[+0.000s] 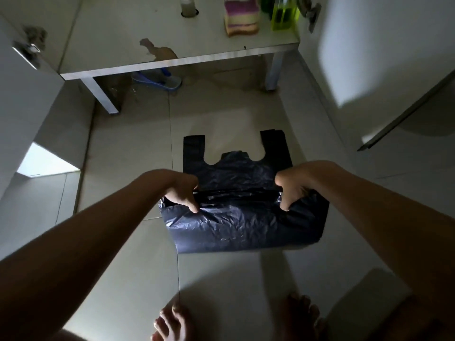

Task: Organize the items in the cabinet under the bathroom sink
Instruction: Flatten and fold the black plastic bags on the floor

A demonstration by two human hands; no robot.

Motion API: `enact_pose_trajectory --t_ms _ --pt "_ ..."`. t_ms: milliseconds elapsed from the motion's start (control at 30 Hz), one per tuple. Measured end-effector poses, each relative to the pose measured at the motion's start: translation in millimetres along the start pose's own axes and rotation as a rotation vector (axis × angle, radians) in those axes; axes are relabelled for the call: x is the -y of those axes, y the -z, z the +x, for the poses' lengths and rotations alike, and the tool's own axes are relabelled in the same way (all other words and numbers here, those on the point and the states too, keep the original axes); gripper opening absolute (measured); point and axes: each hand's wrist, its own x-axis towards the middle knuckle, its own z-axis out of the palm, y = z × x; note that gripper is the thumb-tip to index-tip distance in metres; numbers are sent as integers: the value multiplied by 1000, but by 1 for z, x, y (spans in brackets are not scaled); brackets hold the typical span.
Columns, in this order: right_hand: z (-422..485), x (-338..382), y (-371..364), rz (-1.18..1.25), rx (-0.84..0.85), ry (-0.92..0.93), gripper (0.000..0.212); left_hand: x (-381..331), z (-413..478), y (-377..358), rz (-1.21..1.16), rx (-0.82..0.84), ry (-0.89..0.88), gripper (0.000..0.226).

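A black plastic bag lies flat on the tiled floor in front of the open cabinet, its two handles pointing toward the cabinet. Its near part is folded over toward the handles. My left hand pinches the folded edge at the left side. My right hand pinches the same edge at the right side. Inside the cabinet, on its bottom shelf, stand a stack of striped sponges, a green bottle and a pale jar.
Both cabinet doors stand open, the left door and the right door. A blue slipper lies under the shelf between its metal legs. My bare feet are at the bottom edge.
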Motion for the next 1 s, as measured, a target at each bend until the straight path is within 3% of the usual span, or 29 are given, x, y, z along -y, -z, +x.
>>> enact_pose_trajectory --t_ms 100,333,433,567,633,833,1000 --pt "-7 -10 23 18 -29 -21 47 7 -2 21 -31 -19 -4 24" --pt "-8 -21 40 29 -11 -68 76 11 4 37 -99 53 20 18" --pt "4 -35 54 59 -40 -41 75 22 10 55 -219 80 43 18" --pt "24 -48 81 64 -53 -44 80 30 27 83 -302 45 114 49" --pt "35 -52 92 84 -53 -55 79 35 39 95 -311 8 148 55" --pt "72 -57 121 74 -85 -100 73 46 72 124 -368 23 218 40" --pt "105 -58 138 24 -137 -166 68 64 111 141 -416 -66 231 32"
